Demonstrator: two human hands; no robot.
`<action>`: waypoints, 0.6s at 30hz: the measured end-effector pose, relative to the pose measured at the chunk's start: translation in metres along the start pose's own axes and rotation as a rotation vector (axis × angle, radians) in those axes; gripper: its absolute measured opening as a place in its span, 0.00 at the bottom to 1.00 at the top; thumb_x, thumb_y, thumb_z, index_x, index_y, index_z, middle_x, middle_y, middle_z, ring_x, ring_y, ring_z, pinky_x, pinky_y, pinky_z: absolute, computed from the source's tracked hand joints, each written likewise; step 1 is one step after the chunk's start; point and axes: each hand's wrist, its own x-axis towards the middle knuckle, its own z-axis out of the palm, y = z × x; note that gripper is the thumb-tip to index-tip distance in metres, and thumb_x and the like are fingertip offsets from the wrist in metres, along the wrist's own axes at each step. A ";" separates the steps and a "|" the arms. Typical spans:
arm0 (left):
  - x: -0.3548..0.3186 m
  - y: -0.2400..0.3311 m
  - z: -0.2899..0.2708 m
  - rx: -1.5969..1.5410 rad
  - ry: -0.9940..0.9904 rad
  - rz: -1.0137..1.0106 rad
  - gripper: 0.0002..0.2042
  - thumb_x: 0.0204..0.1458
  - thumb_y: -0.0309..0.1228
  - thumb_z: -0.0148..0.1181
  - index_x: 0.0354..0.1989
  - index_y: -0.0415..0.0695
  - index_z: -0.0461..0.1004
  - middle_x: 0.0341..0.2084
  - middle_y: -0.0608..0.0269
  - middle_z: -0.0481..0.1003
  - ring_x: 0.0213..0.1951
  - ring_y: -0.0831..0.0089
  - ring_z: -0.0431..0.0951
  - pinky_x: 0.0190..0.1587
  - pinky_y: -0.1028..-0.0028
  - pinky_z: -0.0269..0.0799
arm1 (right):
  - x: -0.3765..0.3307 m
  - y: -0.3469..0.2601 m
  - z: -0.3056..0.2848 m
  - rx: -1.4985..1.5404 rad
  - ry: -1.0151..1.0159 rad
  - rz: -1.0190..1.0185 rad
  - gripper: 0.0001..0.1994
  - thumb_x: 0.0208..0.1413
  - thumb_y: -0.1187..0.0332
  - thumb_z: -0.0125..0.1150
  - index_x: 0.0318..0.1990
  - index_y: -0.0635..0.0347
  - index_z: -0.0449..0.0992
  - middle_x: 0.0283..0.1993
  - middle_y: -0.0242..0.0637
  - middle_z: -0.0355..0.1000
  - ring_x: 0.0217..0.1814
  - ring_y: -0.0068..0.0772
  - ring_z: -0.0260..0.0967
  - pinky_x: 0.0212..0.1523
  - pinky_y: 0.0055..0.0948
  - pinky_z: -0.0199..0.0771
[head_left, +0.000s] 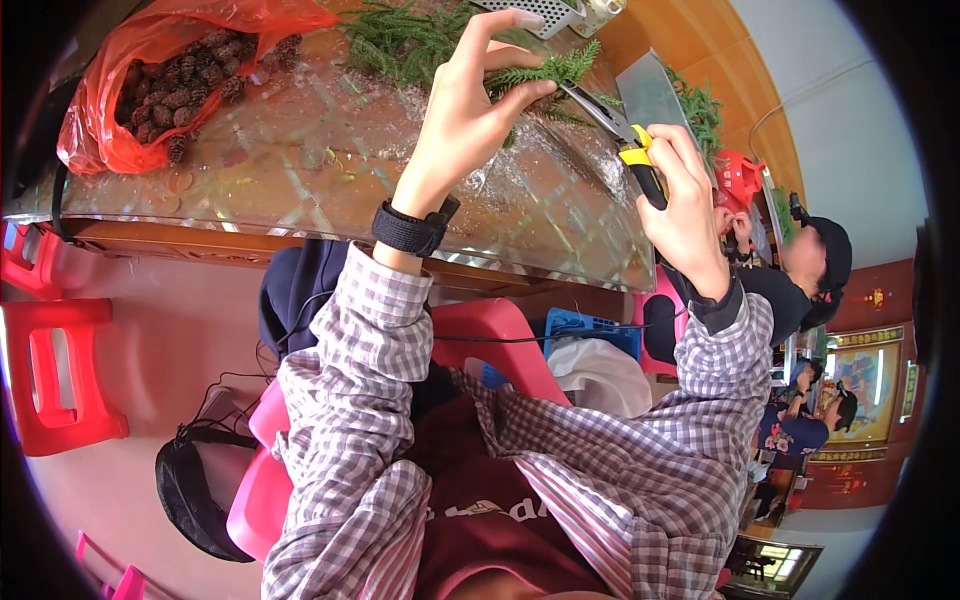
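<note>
Green sprig (545, 72) pinched in my left hand (470, 100), thumb and fingers closed on it above the glass tabletop (330, 160). Its long axis runs left-right, cut end pointing right toward my right hand (685, 200). Right hand wrapped tight around yellow-handled cutters (630, 150), blades reaching up-left to the stem just beside my left fingertips. Blade gap: cannot tell

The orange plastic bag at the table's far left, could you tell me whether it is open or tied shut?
Open: the orange plastic bag gapes at its mouth, showing pine cones inside.
</note>
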 end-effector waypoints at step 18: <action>-0.002 0.010 -0.006 -0.061 0.003 -0.010 0.26 0.44 0.13 0.56 0.53 0.42 0.58 0.49 0.57 0.64 0.42 0.69 0.73 0.44 0.69 0.72 | 0.003 -0.007 -0.003 0.114 0.040 -0.025 0.17 0.32 0.88 0.49 0.36 0.71 0.65 0.41 0.45 0.63 0.42 0.43 0.65 0.44 0.22 0.64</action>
